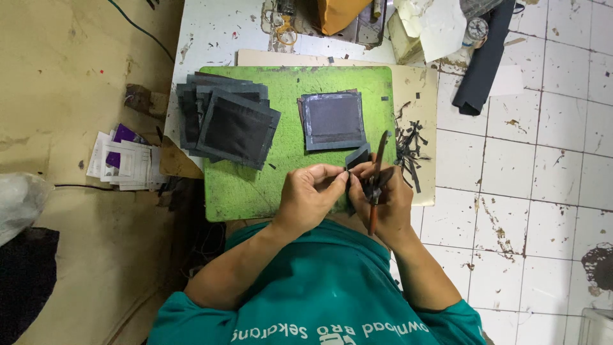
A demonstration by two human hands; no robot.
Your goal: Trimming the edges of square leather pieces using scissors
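Note:
My left hand [311, 195] pinches the edge of a small dark fabric piece [357, 157] over the near right corner of the green cutting mat [255, 185]. My right hand [386, 198] holds the same piece together with a thin brown-handled tool [378, 176] that points up past my fingers. A single dark square fabric panel [332, 121] lies on the mat just beyond my hands. A fanned stack of dark fabric panels [227, 121] rests on the mat's left part.
Dark trimmed scraps [408, 150] lie on the beige board [418, 83] right of the mat. Cluttered white table [211, 32] behind holds scissors [285, 29] and papers. Paper packets [124, 160] lie on the floor at left; a dark cloth [482, 64] hangs at right.

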